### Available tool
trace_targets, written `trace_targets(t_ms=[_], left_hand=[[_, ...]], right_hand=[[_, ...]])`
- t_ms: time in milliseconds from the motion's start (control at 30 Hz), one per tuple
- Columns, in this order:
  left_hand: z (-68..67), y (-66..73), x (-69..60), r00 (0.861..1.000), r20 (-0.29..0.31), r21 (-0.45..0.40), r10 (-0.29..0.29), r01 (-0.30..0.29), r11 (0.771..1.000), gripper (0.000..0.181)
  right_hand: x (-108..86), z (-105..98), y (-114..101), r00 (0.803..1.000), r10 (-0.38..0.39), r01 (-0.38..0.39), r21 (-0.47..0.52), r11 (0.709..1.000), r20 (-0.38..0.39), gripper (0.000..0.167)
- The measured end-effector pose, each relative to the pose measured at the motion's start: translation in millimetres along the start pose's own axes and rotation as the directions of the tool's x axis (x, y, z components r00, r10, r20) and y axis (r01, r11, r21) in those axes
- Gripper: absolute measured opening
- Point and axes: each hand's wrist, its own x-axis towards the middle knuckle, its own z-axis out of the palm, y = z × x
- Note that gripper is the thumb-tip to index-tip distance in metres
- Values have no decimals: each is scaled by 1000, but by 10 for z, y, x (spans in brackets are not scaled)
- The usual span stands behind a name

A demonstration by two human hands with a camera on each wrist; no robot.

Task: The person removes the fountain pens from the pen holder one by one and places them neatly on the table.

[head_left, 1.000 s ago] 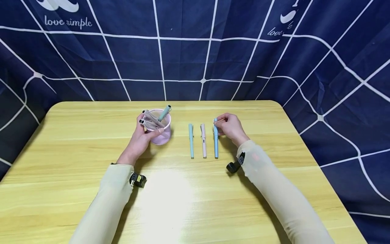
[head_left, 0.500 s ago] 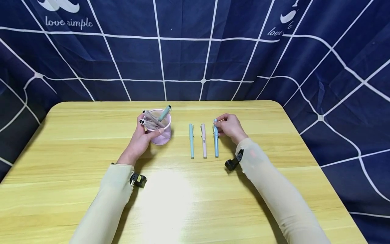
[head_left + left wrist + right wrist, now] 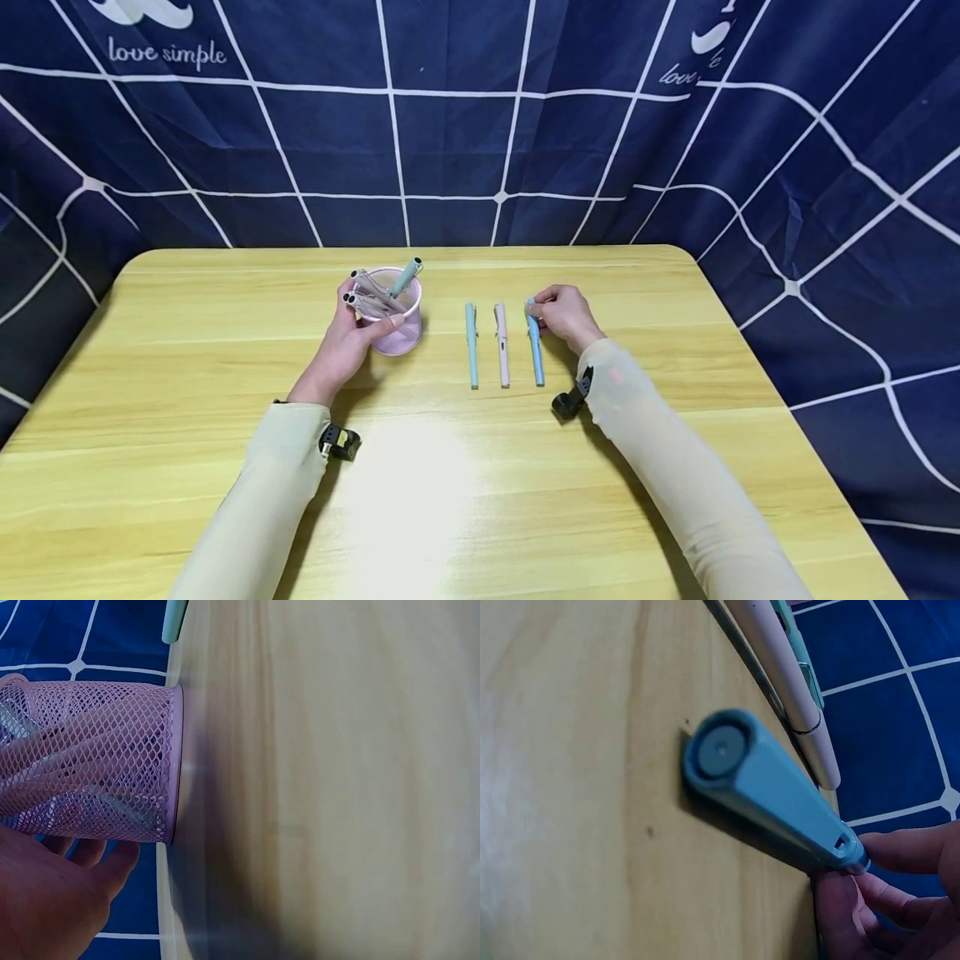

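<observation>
Item, my right hand (image 3: 567, 317): thumb and fingertips pinched on the far end of a blue pen (image 3: 536, 354). The pen lies from my grip back towards my body, long axis almost straight away from me, near end veering slightly right; whether that end touches the table (image 3: 112, 417), I cannot tell. My right is much the nearer hand.
Item, left of the blue pen and apart from it: one pink pen (image 3: 502, 362), then one mint pen (image 3: 472, 354), roughly parallel to each other, lengthwise to me.
Item, farther left: one pink mesh cup (image 3: 400, 340), upright, my left hand (image 3: 345, 350) curled round its side, thumb by the rim. Contents: one green pen (image 3: 405, 280) leaning right; several greyish-pink pens (image 3: 372, 287) leaning left, exact count unclear.
Item, behind: dark blue cloth (image 3: 457, 142), white-lined.
</observation>
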Motion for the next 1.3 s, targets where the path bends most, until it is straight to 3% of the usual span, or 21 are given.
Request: trace_targets(t_ms=[733,1300], left_hand=[[-14,22,-5,1000,-8,27,-6,7,1000,77],[-4,2,15,1000,-2,-1,-1,1,1000,78]], right_hand=[[18,27,9,999,-42,44,-147,988,14,18],[23,10,14,999,-47,49,-126,991,21,16]])
